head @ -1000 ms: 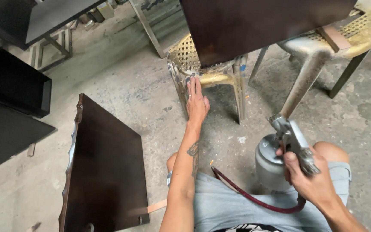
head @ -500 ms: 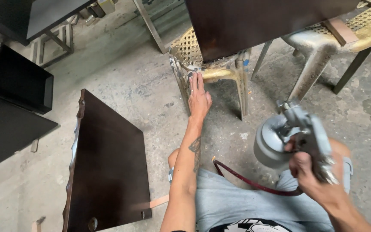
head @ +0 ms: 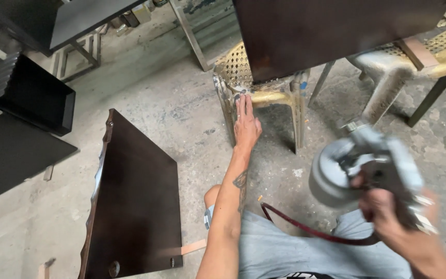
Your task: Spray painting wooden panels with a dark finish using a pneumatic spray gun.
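Note:
My left hand (head: 246, 121) reaches forward with its fingers flat against the front edge of a paint-spattered plastic stool (head: 243, 85). A large dark brown wooden panel (head: 331, 31) rests on that stool and on a second stool (head: 409, 72) to the right. My right hand (head: 388, 217) grips the handle of a grey spray gun (head: 362, 165), raised and blurred at the lower right, its round cup toward the left. A dark red hose (head: 305, 227) runs from the gun across my lap.
Another dark brown panel (head: 135, 201) with a wavy edge lies on the concrete floor at my left. Black panels and trays (head: 21, 113) are stacked at the far left. A metal frame (head: 78, 57) stands behind them.
My right hand has lifted the spray gun up and to the right, closer to the camera. My left hand stays on the stool's edge.

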